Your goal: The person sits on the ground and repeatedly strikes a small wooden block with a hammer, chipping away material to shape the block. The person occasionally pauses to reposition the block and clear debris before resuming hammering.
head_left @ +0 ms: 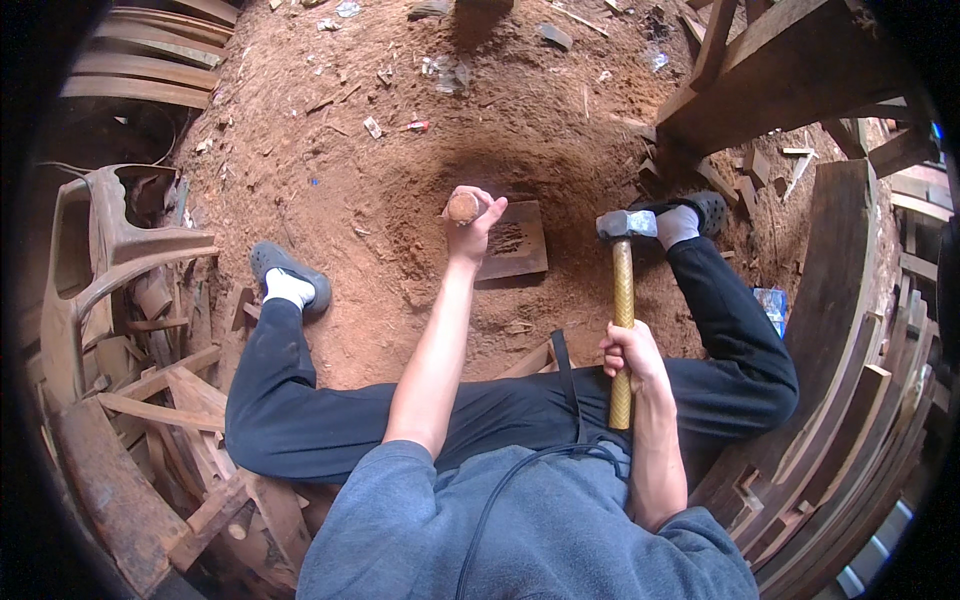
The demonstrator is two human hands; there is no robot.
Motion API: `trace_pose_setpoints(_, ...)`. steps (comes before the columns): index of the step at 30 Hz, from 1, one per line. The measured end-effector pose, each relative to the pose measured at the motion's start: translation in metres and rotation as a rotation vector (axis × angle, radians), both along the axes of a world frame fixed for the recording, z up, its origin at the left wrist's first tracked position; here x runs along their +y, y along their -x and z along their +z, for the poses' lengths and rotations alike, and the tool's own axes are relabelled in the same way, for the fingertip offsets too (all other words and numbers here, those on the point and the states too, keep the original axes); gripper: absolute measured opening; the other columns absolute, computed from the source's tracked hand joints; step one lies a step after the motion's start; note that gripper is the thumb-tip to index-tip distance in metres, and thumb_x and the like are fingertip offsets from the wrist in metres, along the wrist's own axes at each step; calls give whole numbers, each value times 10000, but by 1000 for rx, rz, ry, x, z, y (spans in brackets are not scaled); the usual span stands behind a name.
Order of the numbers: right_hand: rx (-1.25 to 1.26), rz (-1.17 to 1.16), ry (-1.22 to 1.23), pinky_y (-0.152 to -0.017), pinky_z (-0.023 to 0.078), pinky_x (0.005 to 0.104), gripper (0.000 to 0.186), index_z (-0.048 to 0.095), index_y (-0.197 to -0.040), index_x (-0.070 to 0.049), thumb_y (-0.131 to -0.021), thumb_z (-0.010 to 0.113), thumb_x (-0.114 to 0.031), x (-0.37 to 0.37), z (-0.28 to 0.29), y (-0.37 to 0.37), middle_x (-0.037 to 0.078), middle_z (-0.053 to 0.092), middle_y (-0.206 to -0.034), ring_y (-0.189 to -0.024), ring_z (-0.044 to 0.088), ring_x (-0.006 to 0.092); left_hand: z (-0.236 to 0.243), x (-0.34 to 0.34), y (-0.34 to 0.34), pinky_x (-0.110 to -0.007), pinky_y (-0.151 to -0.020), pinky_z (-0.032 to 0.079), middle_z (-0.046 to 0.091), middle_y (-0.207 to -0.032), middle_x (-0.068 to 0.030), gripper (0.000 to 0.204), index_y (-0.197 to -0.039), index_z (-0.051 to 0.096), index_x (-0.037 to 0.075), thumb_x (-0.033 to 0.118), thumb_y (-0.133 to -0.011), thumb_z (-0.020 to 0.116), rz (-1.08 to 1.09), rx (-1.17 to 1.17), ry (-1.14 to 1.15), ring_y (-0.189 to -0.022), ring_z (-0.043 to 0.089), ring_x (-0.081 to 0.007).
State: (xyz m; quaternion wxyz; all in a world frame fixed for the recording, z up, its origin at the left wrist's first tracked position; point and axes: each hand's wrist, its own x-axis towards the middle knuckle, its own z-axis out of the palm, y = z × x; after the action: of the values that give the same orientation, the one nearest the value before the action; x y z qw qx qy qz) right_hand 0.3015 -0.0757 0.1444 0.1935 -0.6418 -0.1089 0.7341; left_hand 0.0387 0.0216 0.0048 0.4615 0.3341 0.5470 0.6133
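Observation:
My left hand (472, 235) is closed around an upright tool whose round wooden end (463, 207) faces up at the camera; its lower part is hidden by the hand. It is over a wooden block (523, 262) with dark cut marks, lying in a hollow in the sawdust. My right hand (630, 350) grips a sledgehammer by its yellow patterned handle (622, 280). The metal hammer head (625, 225) is in front of my right foot, to the right of the block and apart from it.
My legs (280, 420) are bent wide around the block. A carved wooden chair frame (75, 300) and scrap boards (200, 420) crowd the left. Stacked planks (830, 310) line the right. A heavy timber structure (760, 70) stands at back right. Chips and litter (445, 72) lie on the ground.

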Motion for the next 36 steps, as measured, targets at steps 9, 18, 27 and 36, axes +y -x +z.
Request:
trace_pose_setpoints(9, 17, 0, -1, -347, 371, 270, 164, 425, -691, -84, -704, 567, -2, 0, -2, -1, -8, 398, -535, -389, 409, 89, -5, -2, 1, -245, -697, 467, 584, -781, 20, 250, -826, 549, 98, 65, -747, 784, 43, -19, -2, -743, 560, -84)
trace_pose_setpoints(18, 16, -4, 6, -351, 374, 267, 154, 435, -707, -77, -706, 567, 2, 1, 0, 0, -11, 405, -543, -392, 410, 87, -6, 2, -1, -240, -688, 471, 588, -782, 22, 245, -824, 554, 104, 54, -749, 781, 52, -25, -43, -738, 561, -75)
trace_pose_setpoints(27, -41, 56, -27, -355, 389, 273, 123, 446, -703, -68, -738, 556, -27, -1, -5, 0, -2, 421, -543, -393, 416, 86, -6, 1, 3, -261, -702, 475, 572, -781, 16, 261, -829, 534, 103, 32, -748, 771, -57, 103, -20, -742, 557, -96)
trace_pose_setpoints(36, -328, 389, -237, -376, 381, 286, 98, 504, -702, -25, -693, 601, -38, 4, 37, 29, 29, 491, -518, -397, 465, 119, 19, 6, -15, -315, -634, 501, 613, -730, -69, 299, -816, 555, 67, 177, -709, 812, -215, 509, -107, -695, 623, -203)
